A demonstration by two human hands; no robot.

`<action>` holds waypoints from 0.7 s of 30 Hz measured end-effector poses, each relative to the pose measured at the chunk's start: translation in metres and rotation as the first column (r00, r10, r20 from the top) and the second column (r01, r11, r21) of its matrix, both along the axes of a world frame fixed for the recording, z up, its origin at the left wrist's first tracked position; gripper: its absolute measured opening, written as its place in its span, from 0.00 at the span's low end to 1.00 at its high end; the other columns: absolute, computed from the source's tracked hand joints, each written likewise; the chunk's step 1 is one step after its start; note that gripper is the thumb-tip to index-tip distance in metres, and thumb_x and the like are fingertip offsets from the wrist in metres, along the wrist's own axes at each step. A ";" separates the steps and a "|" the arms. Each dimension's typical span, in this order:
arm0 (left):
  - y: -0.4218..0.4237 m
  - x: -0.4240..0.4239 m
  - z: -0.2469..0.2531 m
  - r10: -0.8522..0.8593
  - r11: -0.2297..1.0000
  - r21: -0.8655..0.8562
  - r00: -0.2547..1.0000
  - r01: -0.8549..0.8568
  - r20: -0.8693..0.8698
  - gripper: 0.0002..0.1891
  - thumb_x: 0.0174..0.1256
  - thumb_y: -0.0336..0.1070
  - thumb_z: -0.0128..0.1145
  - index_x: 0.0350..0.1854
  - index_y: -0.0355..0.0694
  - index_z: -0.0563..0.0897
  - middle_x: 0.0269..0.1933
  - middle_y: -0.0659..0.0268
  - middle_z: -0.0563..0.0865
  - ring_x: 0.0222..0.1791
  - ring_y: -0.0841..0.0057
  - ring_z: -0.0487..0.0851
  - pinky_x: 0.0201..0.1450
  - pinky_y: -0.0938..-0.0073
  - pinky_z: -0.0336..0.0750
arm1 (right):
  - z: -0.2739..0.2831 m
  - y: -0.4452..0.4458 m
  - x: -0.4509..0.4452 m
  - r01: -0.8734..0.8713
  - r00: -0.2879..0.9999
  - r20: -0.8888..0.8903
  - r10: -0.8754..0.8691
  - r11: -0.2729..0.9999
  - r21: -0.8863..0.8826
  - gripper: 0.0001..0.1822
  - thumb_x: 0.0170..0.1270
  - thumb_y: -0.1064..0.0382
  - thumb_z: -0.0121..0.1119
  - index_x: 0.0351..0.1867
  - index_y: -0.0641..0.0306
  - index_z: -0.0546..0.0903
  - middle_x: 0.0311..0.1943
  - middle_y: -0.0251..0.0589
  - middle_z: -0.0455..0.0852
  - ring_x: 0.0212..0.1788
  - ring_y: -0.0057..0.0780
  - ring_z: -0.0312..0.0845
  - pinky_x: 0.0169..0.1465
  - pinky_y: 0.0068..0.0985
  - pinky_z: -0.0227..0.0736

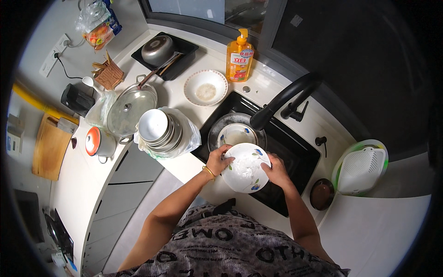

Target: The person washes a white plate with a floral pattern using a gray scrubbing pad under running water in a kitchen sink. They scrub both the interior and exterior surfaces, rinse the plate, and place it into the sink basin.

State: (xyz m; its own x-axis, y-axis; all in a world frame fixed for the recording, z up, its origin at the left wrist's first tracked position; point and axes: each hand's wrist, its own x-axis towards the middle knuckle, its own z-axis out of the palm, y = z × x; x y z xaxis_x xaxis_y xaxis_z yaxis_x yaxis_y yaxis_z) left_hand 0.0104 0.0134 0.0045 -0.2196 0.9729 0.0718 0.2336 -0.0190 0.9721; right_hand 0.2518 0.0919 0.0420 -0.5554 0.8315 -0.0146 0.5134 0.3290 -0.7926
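A white plate with blue flowers (pixel 246 173) is held by its rim over the near side of the black sink (pixel 301 149). My left hand (pixel 218 160) grips its left edge, a gold-coloured bangle on the wrist; my right hand (pixel 277 169) grips its right edge. Behind it in the sink lies a round metal pan or basin (pixel 214 128) holding a flowered dish (pixel 237 133), partly hidden by the plate. The black faucet (pixel 264 116) hangs over them. On the counter, left of the sink, a stack of bowls (pixel 154 126) stands on a plastic bag.
A patterned white bowl (pixel 206 88) and an orange dish soap pump bottle (pixel 239 59) stand behind the sink. Further left are a glass-lidded pan (pixel 129 110), an enamel pot (pixel 104 143) and a black tray (pixel 187 60) with an upturned pot. A white colander (pixel 363 169) stands at right.
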 end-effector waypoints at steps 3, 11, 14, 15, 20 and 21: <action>0.003 -0.007 0.014 -0.035 0.999 -0.040 0.992 0.031 -0.124 0.09 0.59 0.31 0.66 0.38 0.35 0.81 0.27 0.58 0.84 0.24 0.77 0.77 0.31 0.75 0.74 | 0.019 -0.002 -0.007 -0.065 0.997 0.028 0.066 0.997 -0.043 0.19 0.57 0.66 0.59 0.51 0.68 0.78 0.42 0.56 0.80 0.47 0.53 0.77 0.52 0.38 0.72; 0.011 -0.010 0.012 0.002 1.000 -0.011 1.000 -0.002 -0.023 0.11 0.67 0.36 0.59 0.32 0.32 0.82 0.21 0.58 0.80 0.21 0.80 0.71 0.28 0.74 0.71 | 0.024 -0.006 -0.009 -0.009 0.999 -0.033 0.009 1.000 -0.005 0.17 0.56 0.68 0.59 0.49 0.69 0.79 0.41 0.53 0.81 0.44 0.49 0.78 0.48 0.36 0.73; 0.006 -0.011 0.006 -0.031 0.998 -0.060 0.999 0.031 -0.007 0.09 0.71 0.33 0.54 0.40 0.31 0.82 0.26 0.67 0.80 0.28 0.86 0.71 0.33 0.80 0.71 | 0.028 -0.004 -0.009 -0.003 1.000 -0.008 0.003 1.000 -0.002 0.17 0.56 0.69 0.58 0.49 0.69 0.78 0.42 0.54 0.80 0.45 0.51 0.78 0.49 0.37 0.73; 0.004 -0.010 0.005 -0.036 0.999 -0.041 0.999 0.037 0.014 0.09 0.71 0.32 0.53 0.43 0.31 0.82 0.28 0.67 0.81 0.29 0.86 0.72 0.34 0.80 0.71 | 0.030 -0.003 -0.009 -0.006 1.000 0.015 0.006 1.000 -0.009 0.17 0.56 0.69 0.58 0.49 0.69 0.78 0.43 0.55 0.79 0.46 0.53 0.77 0.50 0.38 0.73; 0.001 -0.006 0.006 -0.057 0.995 -0.081 0.996 0.063 0.075 0.13 0.68 0.27 0.51 0.53 0.33 0.79 0.29 0.60 0.85 0.27 0.84 0.77 0.36 0.79 0.75 | 0.029 -0.002 -0.006 0.019 1.000 -0.002 -0.019 0.997 0.076 0.16 0.56 0.69 0.59 0.47 0.70 0.78 0.41 0.53 0.80 0.44 0.50 0.78 0.48 0.36 0.74; 0.002 -0.006 0.006 -0.046 0.997 -0.053 0.995 0.051 0.091 0.13 0.67 0.27 0.52 0.52 0.33 0.79 0.29 0.61 0.84 0.27 0.84 0.77 0.36 0.79 0.75 | 0.031 -0.001 -0.007 0.021 1.000 -0.004 -0.020 0.995 0.102 0.16 0.56 0.70 0.60 0.47 0.70 0.78 0.40 0.52 0.81 0.43 0.49 0.79 0.47 0.35 0.74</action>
